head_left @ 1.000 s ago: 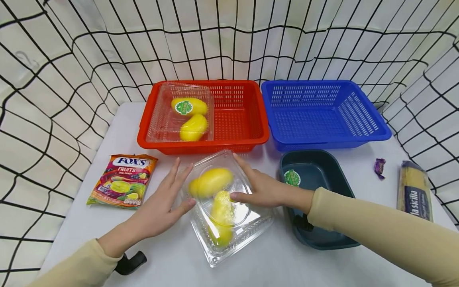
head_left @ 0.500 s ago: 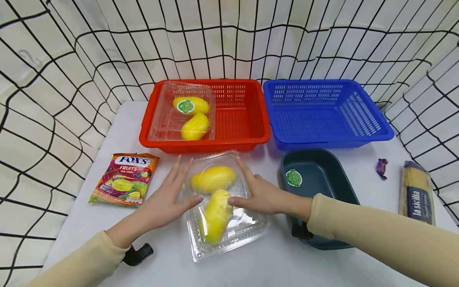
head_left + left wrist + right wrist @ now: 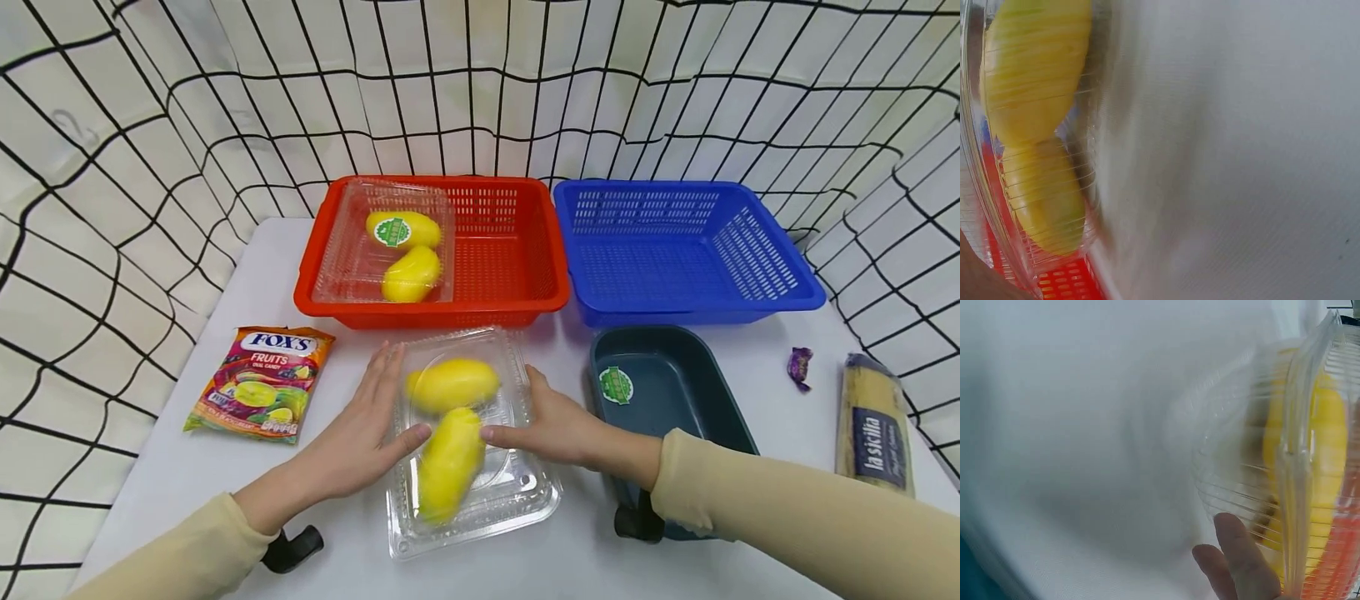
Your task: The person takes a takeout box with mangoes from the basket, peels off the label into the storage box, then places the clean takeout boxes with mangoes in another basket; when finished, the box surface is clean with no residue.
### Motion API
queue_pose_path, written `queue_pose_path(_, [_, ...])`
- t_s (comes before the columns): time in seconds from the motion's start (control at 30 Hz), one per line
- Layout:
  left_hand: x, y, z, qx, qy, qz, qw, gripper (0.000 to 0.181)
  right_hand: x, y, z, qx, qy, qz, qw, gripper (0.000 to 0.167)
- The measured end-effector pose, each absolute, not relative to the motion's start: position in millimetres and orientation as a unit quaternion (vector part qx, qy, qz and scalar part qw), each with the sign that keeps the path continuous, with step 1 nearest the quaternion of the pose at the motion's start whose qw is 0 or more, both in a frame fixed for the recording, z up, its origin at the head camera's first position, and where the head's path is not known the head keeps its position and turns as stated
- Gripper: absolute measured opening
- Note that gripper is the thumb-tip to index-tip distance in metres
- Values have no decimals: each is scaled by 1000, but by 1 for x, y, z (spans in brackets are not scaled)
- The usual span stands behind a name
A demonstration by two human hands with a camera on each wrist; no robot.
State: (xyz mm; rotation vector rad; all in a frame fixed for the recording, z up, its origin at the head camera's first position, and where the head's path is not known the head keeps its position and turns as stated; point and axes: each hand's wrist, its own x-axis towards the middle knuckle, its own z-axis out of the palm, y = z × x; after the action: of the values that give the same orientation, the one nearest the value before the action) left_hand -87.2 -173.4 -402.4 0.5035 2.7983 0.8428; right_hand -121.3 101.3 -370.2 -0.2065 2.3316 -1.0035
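Observation:
A clear lidded container [image 3: 517,492] with yellow mangoes [image 3: 450,467] inside lies between the hands. Fairly straight fingers of my left hand [image 3: 356,433] rest along its left edge, the thumb over the lid. At the right edge, my right hand [image 3: 558,425] grips it, thumb on top and fingers round the side. The right wrist view shows fingers [image 3: 1244,556] below the container's rim [image 3: 1296,456]. In the left wrist view, mangoes [image 3: 1035,75] show through the ribbed wall, and only part of the left hand [image 3: 982,278] is visible.
A red basket [image 3: 510,312] holds another clear container with mangoes. Beside it stands a blue basket [image 3: 697,307]. A dark teal tray [image 3: 660,400] is under the right forearm. Also on the table: a candy bag [image 3: 258,387], a purple sweet [image 3: 799,368] and a pasta pack [image 3: 875,429].
The container has turned straighter, its near corner moving left. Both hands have shifted with it, and the right fingers have come down round its side.

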Motion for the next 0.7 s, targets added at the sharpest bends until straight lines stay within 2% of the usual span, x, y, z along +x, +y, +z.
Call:
queue_pose_path(0.2, [-81, -172, -405, 165, 934, 302, 90, 106, -116, 105, -370, -69, 857, -419, 291, 112])
queue_pose_path(0.43, [-85, -168, -396, 162, 923, 338, 93, 105, -115, 110, -362, -55, 810, -494, 313, 103])
queue_pose_path(0.7, [-95, -163, -375, 179, 921, 342, 43, 92, -109, 128, -341, -44, 759, -567, 318, 94])
